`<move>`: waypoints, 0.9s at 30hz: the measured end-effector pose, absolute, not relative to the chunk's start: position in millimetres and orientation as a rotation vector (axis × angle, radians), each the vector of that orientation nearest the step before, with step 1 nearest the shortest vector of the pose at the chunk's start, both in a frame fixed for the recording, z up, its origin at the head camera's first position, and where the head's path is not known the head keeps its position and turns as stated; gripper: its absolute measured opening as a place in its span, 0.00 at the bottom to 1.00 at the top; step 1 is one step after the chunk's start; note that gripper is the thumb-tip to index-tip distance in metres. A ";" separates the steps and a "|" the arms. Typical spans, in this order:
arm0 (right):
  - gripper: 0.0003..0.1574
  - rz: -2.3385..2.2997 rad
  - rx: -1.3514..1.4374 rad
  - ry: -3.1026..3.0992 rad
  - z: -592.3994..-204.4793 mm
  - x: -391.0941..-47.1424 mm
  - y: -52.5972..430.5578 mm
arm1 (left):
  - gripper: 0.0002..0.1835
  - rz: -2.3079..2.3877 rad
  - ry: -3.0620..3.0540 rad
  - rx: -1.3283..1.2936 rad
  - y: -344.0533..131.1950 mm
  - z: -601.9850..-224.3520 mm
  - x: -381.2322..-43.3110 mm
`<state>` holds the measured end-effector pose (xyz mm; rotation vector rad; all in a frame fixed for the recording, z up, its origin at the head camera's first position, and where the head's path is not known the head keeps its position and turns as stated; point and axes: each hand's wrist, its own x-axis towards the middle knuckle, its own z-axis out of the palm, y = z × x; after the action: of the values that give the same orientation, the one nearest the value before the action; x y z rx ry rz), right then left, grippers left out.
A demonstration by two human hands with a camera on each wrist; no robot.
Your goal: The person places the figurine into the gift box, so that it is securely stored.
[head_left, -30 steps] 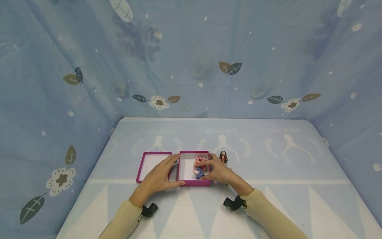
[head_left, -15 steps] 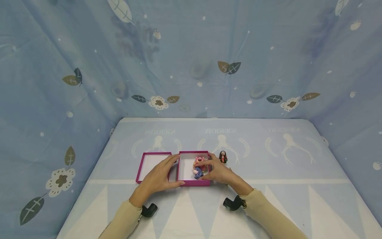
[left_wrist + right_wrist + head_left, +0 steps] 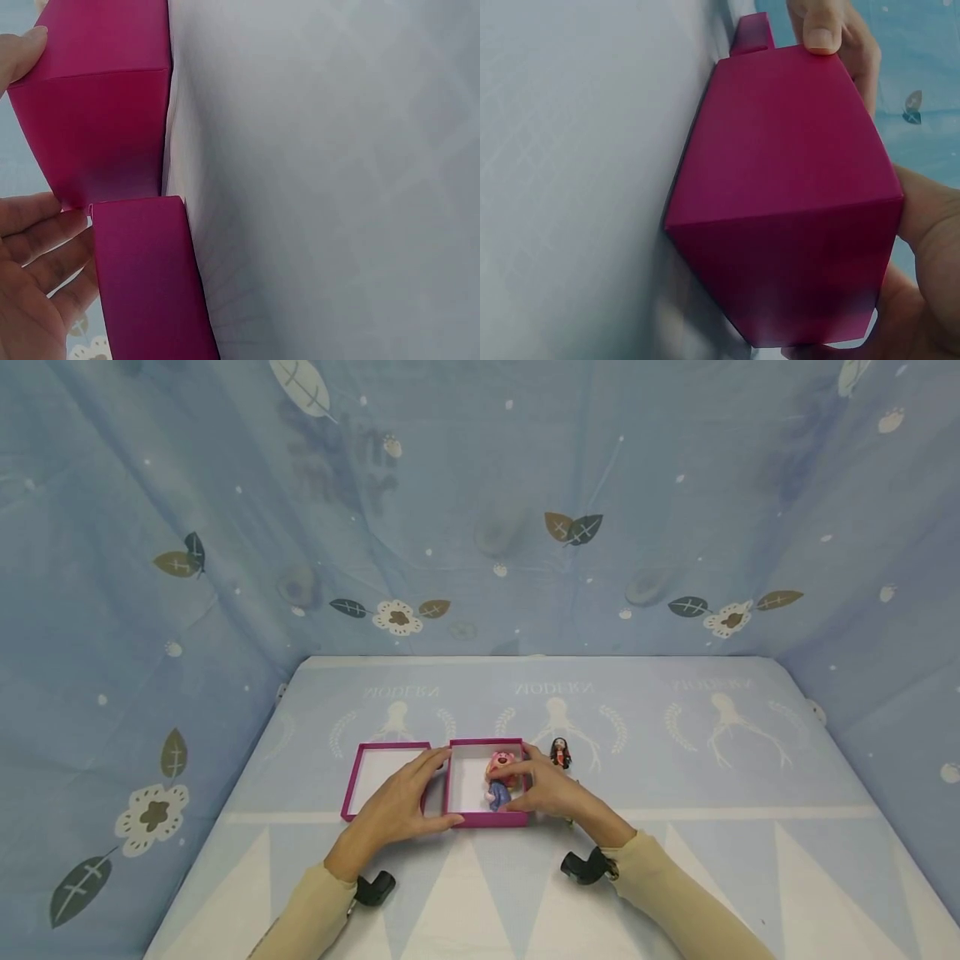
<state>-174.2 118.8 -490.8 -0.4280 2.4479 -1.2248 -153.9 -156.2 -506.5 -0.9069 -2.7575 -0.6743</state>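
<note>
On the patterned counter (image 3: 750, 760), the left hand (image 3: 397, 800) is gripping the magenta box (image 3: 491, 819), spread wide — the right hand (image 3: 551, 788), half-curled, is pinching a toy figure (image 3: 498, 793) inside.

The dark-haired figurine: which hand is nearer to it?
Right: the right hand is just on the near side of the dark-haired figurine; the left hand is farther, at the left side of the pink box.

Soft, muted light spreads fairly evenly over the table (image 3: 450, 893) in the head view, with faint shadows. The wrist views look hazier; in the right one, the box (image 3: 787, 142) darkens toward its lower face.
</note>
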 end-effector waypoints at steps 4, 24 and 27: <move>0.29 -1.239 -0.443 2.444 -492.3 -174.3 118.9 | 0.53 -0.669 -2.755 -0.913 -156.6 -506.4 -153.8; 0.28 -1.328 -0.491 2.450 -500.6 -169.0 119.3 | 0.53 -0.672 -2.752 -0.922 -158.4 -507.0 -154.5; 0.24 -1.342 -0.499 2.437 -500.7 -168.2 119.5 | 0.53 -0.677 -2.752 -0.925 -158.9 -506.6 -154.2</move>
<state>-168.2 119.5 -500.7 -0.4991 2.4369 -1.3423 -154.2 -158.9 -506.6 -0.9253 -2.7518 -0.6767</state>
